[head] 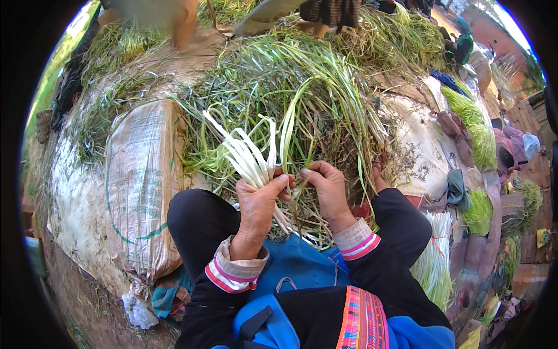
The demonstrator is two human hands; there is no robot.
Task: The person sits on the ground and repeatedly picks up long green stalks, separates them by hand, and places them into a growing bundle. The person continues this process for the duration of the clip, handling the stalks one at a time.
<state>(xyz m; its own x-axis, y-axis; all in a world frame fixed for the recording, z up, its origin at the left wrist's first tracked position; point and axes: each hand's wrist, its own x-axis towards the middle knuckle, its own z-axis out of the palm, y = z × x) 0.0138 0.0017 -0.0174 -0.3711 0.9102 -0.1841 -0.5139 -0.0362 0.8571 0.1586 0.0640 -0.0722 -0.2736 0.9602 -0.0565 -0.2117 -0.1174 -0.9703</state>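
My left hand (260, 196) is closed around a bunch of long white plant stalks (250, 161) that fan out up and to the left. Its thumb and forefinger also touch the base of a thin green-leaved stalk (288, 126). Just to the right, my right hand (327, 187) pinches a thin greenish strand between thumb and forefinger. Loose whitish stems and roots hang below the hands, above a blue cloth (301, 266) on my lap. In front of me lies a large heap of green leafy stalks (261, 83).
A stuffed woven sack (139, 187) lies to the left, with a clear plastic bag (138, 310) below it. At the right are a tied bundle of pale stalks (436, 257) and more green bundles (468, 124). Other people are near the top and right edges.
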